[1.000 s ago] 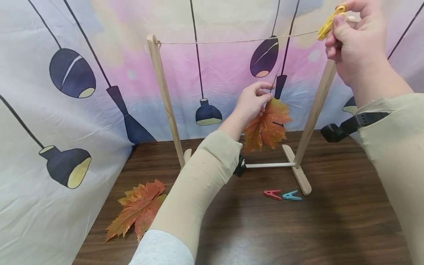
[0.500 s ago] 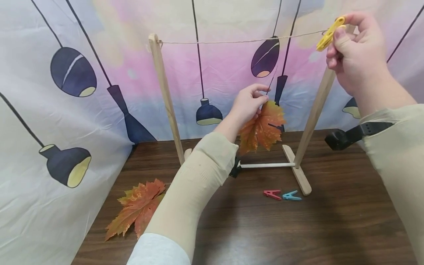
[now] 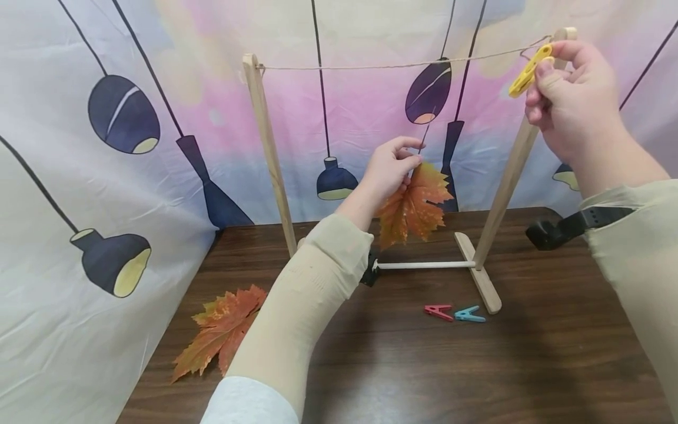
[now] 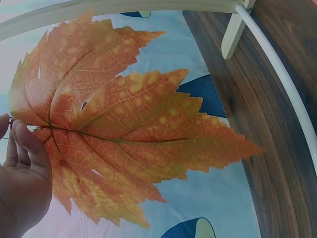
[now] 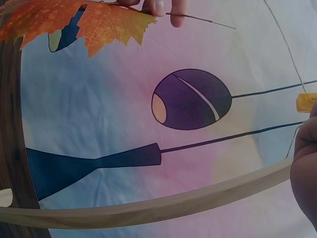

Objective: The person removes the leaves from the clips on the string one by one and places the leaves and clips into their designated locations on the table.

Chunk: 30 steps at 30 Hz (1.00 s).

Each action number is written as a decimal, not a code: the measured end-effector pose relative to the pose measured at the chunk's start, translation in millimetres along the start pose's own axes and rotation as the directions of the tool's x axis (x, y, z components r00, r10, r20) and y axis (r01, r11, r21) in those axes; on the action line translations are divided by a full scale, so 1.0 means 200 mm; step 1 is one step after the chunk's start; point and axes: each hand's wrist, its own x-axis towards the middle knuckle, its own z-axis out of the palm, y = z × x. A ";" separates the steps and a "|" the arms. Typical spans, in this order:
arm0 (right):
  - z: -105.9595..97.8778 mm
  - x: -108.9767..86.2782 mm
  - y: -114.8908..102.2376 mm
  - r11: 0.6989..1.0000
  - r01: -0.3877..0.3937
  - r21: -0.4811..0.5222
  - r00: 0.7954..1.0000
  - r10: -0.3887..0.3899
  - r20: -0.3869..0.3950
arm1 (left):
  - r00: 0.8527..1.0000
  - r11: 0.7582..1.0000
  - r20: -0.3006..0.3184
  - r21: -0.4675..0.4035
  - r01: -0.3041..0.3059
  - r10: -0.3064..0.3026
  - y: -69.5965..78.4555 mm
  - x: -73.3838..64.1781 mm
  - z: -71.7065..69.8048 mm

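Note:
My left hand [image 3: 391, 168] pinches the thin stem of an orange maple leaf [image 3: 415, 203], which hangs below the string with its stem pointing up. Seen from the left wrist, the leaf [image 4: 119, 119] spreads wide beyond the fingers. Up by the right post, my right hand [image 3: 580, 97] grips a yellow clothespin [image 3: 531, 70] between thumb and forefinger, close to the string [image 3: 381, 66]. Only an end of that clothespin [image 5: 306, 102] shows in the right wrist view. The string runs between two wooden posts and carries nothing along its visible length.
A second orange leaf [image 3: 219, 330] lies on the table at the left, partly behind my left sleeve. Red [image 3: 438, 312] and blue [image 3: 470, 314] clothespins lie near the right foot [image 3: 479, 274] of the stand. A white rod [image 3: 424, 265] crosses low between the posts.
My right hand has come down slightly with the yellow clothespin, uncovering the top of the right post. My left hand and its leaf have drifted a little left and down.

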 end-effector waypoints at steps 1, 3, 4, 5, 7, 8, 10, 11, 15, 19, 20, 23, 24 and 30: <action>0.00 0.00 0.00 1.000 -0.002 -0.004 1.000 0.002 -0.001 | 1.000 1.000 0.000 -0.004 0.000 0.000 0.00 0.00 0.00; -0.01 0.00 0.01 1.000 0.001 -0.008 1.000 -0.001 0.005 | 1.000 1.000 -0.005 -0.012 0.009 -0.009 0.00 -0.01 -0.01; -0.01 0.00 0.01 1.000 0.003 -0.006 1.000 -0.003 0.009 | 1.000 1.000 -0.008 -0.015 0.013 -0.013 -0.01 -0.01 -0.02; -0.01 0.00 0.02 1.000 0.004 -0.001 1.000 -0.004 0.012 | 1.000 1.000 -0.011 -0.018 0.014 -0.015 -0.01 -0.01 -0.02; -0.01 0.00 0.03 1.000 0.004 0.004 1.000 -0.004 0.021 | 1.000 1.000 -0.016 -0.022 0.021 -0.021 -0.02 -0.02 -0.03; -0.01 0.00 0.03 1.000 0.005 0.007 1.000 -0.005 0.026 | 1.000 1.000 -0.019 -0.020 0.023 -0.023 -0.02 -0.02 -0.04; -0.01 -0.01 0.04 1.000 0.004 0.013 0.999 -0.004 0.036 | 0.999 1.000 -0.023 -0.014 0.022 -0.023 -0.03 -0.03 -0.05; -0.02 -0.01 0.05 1.000 0.001 0.010 0.999 -0.001 0.039 | 0.999 1.000 -0.024 -0.011 0.021 -0.022 -0.04 -0.03 -0.05; -0.02 -0.02 0.07 1.000 -0.007 -0.008 0.998 0.007 0.054 | 0.999 1.000 -0.031 0.006 0.016 -0.016 -0.07 -0.04 -0.07; -0.03 -0.03 0.09 0.999 -0.016 -0.035 0.997 0.019 0.075 | 0.998 0.999 -0.051 -0.001 0.033 -0.033 -0.10 -0.05 -0.09; -0.04 -0.03 0.10 0.999 -0.017 -0.045 0.997 0.021 0.080 | 0.998 0.999 -0.057 -0.003 0.037 -0.037 -0.11 -0.05 -0.10; -0.05 -0.04 0.11 0.998 -0.016 -0.056 0.996 0.021 0.090 | 0.996 0.999 -0.081 -0.015 0.046 -0.047 -0.12 -0.05 -0.13; -0.05 -0.04 0.12 0.998 -0.016 -0.056 0.996 0.021 0.091 | 0.995 0.999 -0.087 -0.015 0.046 -0.047 -0.13 -0.05 -0.14; -0.07 -0.06 0.15 0.995 -0.032 -0.093 0.996 0.040 0.085 | 0.994 0.999 -0.097 -0.026 0.041 -0.044 -0.13 -0.06 -0.15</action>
